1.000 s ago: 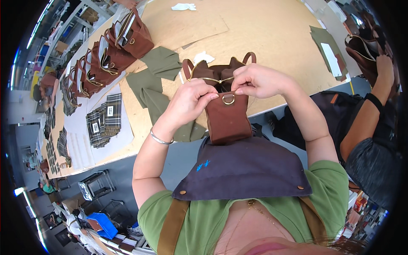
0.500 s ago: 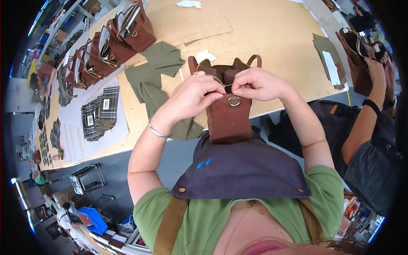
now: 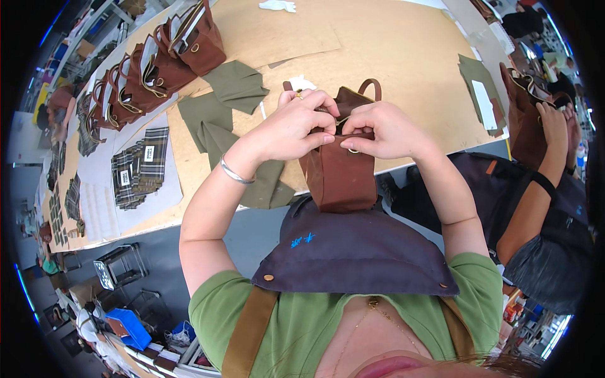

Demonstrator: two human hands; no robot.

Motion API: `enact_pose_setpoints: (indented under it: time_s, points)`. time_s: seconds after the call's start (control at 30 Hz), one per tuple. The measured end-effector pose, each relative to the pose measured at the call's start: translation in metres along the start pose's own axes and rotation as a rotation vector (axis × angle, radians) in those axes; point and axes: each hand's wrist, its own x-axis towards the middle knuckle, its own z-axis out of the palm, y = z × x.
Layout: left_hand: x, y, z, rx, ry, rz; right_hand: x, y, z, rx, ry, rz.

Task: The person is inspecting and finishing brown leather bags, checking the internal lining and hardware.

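A brown handbag (image 3: 341,179) with a gold-coloured zip along its top opening rests at the table's near edge, against my apron (image 3: 365,252). My left hand (image 3: 297,126) pinches the bag's upper edge left of the middle, thumb against fingers. Close beside it, my right hand (image 3: 381,129) pinches the same edge, its thumb lying over the metal ring, which is mostly covered. One strap handle (image 3: 370,85) arches up behind my right hand. The mouth of the bag gapes a little between and beyond my hands; its inside is dark.
Several brown bags (image 3: 161,72) stand in a row at the far left. Olive fabric pieces (image 3: 236,88) and plaid fabric pieces (image 3: 146,165) lie on the table (image 3: 391,44). At right, a co-worker's hands (image 3: 554,126) hold another brown bag (image 3: 526,135), near an olive stack (image 3: 479,85).
My hands have drawn closer over the bag's front edge, and my right thumb now covers much of the metal ring. The bag's front has turned slightly. The view has shifted a little.
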Motion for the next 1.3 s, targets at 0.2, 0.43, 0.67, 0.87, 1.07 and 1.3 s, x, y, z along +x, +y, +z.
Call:
enact_pose_setpoints:
  time_s: [0.2, 0.43, 0.67, 0.87, 1.07, 1.3]
  points:
    - [0.001, 0.008, 0.011, -0.028, 0.1, 0.03, -0.005, 0.003, 0.003, 0.116, 0.017, -0.02]
    - [-0.007, -0.001, 0.022, -0.101, 0.21, 0.013, -0.008, 0.014, 0.002, 0.169, 0.015, -0.09]
    - [-0.018, 0.002, 0.019, -0.035, 0.173, -0.127, -0.006, 0.018, 0.0, 0.182, -0.022, -0.077]
    - [-0.039, 0.029, 0.018, 0.044, 0.256, -0.083, -0.031, -0.007, 0.004, 0.059, 0.071, -0.154]
    - [-0.036, 0.022, 0.06, 0.236, 0.355, 0.047, -0.058, 0.009, 0.031, -0.07, 0.115, -0.139]
    - [-0.063, 0.0, 0.118, 0.035, 0.709, -0.179, -0.075, 0.07, 0.085, 0.091, 0.967, 0.107]
